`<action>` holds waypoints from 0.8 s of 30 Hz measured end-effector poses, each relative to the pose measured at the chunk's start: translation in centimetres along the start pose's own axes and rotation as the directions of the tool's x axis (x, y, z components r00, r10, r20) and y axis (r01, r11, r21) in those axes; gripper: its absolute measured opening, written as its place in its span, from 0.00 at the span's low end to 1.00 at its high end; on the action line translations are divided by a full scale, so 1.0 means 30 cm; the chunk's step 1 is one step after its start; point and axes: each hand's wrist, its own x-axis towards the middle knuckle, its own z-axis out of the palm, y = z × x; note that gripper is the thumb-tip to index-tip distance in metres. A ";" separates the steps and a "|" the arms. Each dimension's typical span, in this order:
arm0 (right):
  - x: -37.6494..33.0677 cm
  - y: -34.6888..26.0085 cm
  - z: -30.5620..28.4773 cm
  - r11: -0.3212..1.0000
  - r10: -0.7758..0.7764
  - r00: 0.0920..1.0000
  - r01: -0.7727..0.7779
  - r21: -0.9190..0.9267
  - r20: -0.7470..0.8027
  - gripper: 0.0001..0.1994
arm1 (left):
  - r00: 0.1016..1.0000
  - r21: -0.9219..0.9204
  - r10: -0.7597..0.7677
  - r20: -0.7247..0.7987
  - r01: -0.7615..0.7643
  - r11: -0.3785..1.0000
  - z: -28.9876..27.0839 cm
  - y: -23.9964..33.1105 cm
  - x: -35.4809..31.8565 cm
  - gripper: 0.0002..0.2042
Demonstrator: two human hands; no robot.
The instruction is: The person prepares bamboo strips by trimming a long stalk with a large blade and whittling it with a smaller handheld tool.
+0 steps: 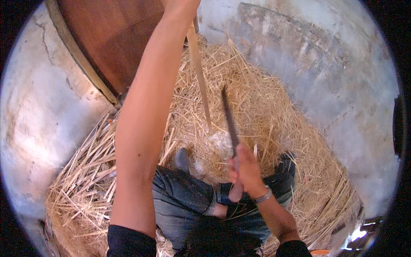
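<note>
My right hand (247, 171) is wrapped round the handle of a machete (229, 120) with a long dark blade. The blade points up and away from me, and the end of its handle sticks out below my fist. At the top edge my left hand (182, 4) is partly cut off, with its fingers out of sight. A pale wooden stick (199, 73) runs down from that hand, slightly tilted. Its lower end meets a whitish, straw-dusted lump (219, 141) in front of my legs. The blade is to the right of the stick, apart from it.
Loose straw and shavings (257, 103) cover the ground around me. Split strips (85, 171) lie heaped on the left. A weathered wall (325, 68) borders the right, and a brown wooden door (115, 34) stands at the upper left. My bent legs (180, 201) are close below the blade.
</note>
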 end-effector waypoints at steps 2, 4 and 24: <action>-0.027 -0.162 0.018 0.926 -0.340 0.932 0.308 -0.220 -0.126 0.24 | 1.000 0.023 -0.001 0.015 0.001 1.000 -0.006 -0.048 -0.012 0.20; -0.104 -0.367 0.100 0.839 -0.543 0.825 0.539 -0.068 -0.157 0.30 | 0.999 0.019 0.045 0.010 -0.046 0.999 -0.022 -0.066 0.004 0.20; -0.205 -0.550 0.165 0.786 -0.593 0.787 0.612 0.091 -0.174 0.31 | 1.000 -0.065 0.014 -0.012 -0.015 0.998 -0.009 0.011 -0.009 0.21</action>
